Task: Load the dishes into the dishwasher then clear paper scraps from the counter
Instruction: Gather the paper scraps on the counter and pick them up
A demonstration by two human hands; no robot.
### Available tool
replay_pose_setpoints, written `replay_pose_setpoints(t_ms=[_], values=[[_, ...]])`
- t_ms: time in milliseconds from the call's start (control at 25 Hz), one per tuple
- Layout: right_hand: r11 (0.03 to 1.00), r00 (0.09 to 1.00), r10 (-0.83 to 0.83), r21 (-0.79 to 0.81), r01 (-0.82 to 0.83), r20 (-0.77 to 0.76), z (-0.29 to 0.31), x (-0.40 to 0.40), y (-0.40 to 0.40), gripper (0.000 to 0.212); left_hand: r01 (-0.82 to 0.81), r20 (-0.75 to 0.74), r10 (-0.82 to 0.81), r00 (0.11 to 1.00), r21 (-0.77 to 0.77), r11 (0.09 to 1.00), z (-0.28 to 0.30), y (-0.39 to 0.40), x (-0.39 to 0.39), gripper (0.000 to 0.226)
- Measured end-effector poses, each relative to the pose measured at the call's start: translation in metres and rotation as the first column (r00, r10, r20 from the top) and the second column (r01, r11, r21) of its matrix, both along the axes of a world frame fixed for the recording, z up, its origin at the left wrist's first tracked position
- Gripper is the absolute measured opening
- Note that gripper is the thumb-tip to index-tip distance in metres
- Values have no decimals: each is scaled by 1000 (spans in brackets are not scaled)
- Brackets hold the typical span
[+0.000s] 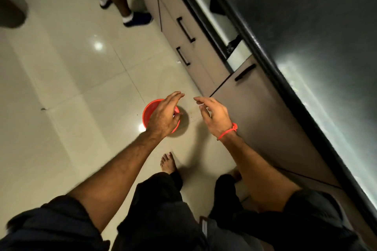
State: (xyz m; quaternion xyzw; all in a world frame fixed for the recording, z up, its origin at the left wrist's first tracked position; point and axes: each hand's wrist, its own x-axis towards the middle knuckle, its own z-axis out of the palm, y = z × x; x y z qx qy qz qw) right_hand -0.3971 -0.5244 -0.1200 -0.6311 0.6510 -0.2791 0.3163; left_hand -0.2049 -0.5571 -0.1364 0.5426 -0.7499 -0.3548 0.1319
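**Hovering both hands over red bin on floor**

Left hand (163, 115) palm-down over the red bin (148, 111), fingers loosely extended, gripping nothing. Something small and pale shows at its fingertips, too blurred to identify. It covers most of the bin, so only the left rim arc and a sliver of the near edge show; contents hidden.

Right hand (214, 117) just beside it, apart, fingers spread and slightly curled, empty. Red thread bracelet (229, 131) on that wrist.

Bin sits on the glossy tiled floor (71, 67), near the cabinet (255, 108) base. One bare foot (168, 162) visible below the hands; the other mostly hidden behind dark trousers.

Cabinet fronts carry black bar handles (244, 72). Dark surface (326, 36) runs along the right, blurred with glare, so I can't make out dishes or paper scraps on it. Dishwasher not identifiable.

Top of frame: another person's legs cut off, blue shoe (138, 19) showing. No readable writing anywhere.
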Motion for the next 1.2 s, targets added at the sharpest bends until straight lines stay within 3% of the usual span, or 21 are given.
replay_pose_setpoints(t_ms=[280, 600, 800, 960, 1200], values=[[927, 970, -244, -298, 227, -20, 114, -86, 59, 29, 134, -155, -175, 972, -243, 961, 121, 1, -100, 44], [713, 789, -613, -407, 572, 34, 172, -223, 125, 26, 462, -197, -535, 822, -321, 827, 193, 29, -270, 48], [544, 620, -782, -412, 731, 67, 181, -309, 183, 24, 647, -111, -691, 714, -274, 712, 204, 61, -367, 52], [476, 535, -843, -380, 793, 62, 183, -364, 233, 32, 747, -50, -769, 637, -204, 632, 199, 96, -434, 54], [440, 435, -898, -100, 892, -71, 169, -424, 330, 43, 816, 5, -818, 575, -76, 573, 185, 151, -511, 42]])
